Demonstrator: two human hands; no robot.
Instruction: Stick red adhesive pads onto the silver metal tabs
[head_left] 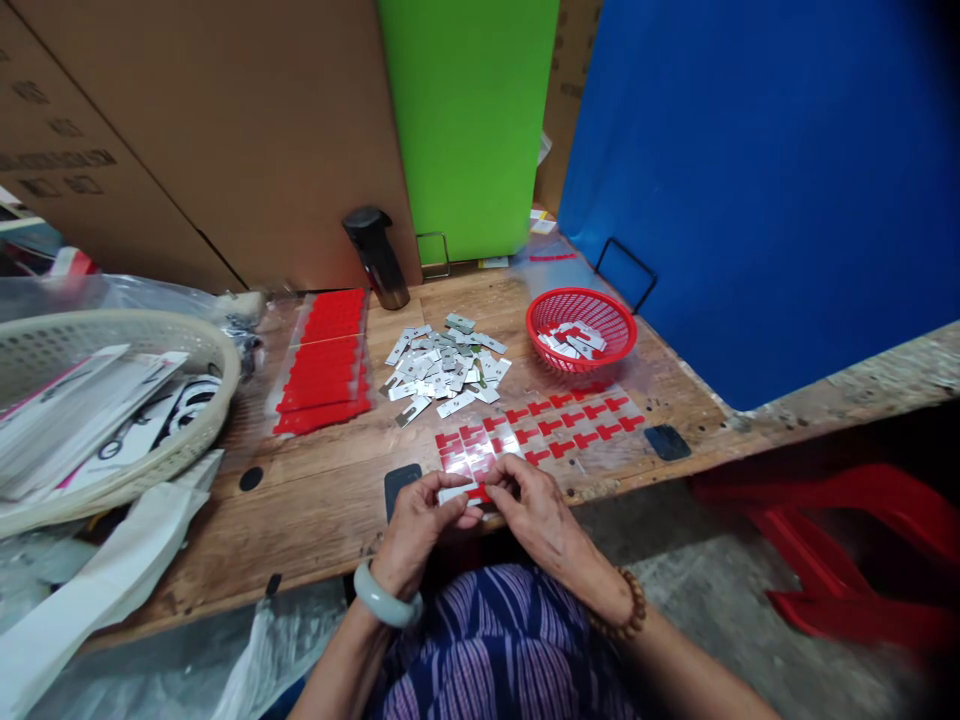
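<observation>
At the front edge of the table, my left hand (426,520) grips a small flat metal plate (453,493) between thumb and fingers. A red sticker (478,493) lies over the plate's right end, and my right hand (536,510) pinches it there. Just beyond my hands is a clear sheet of red T-shaped stickers (551,428), with some spots bare at its left part. Farther back sits a loose pile of metal plates (442,365), several with a slot or hole. A red plastic basket (582,330) to the right contains plates with red stickers on them.
Stacked red sticker sheets (324,365) lie left of the pile. A dark bottle (377,260) stands behind. A cream basket (225,385) with printed cards fills the left side. Green (469,120) and blue (750,180) panels rise at the back; a red stool (847,530) is lower right.
</observation>
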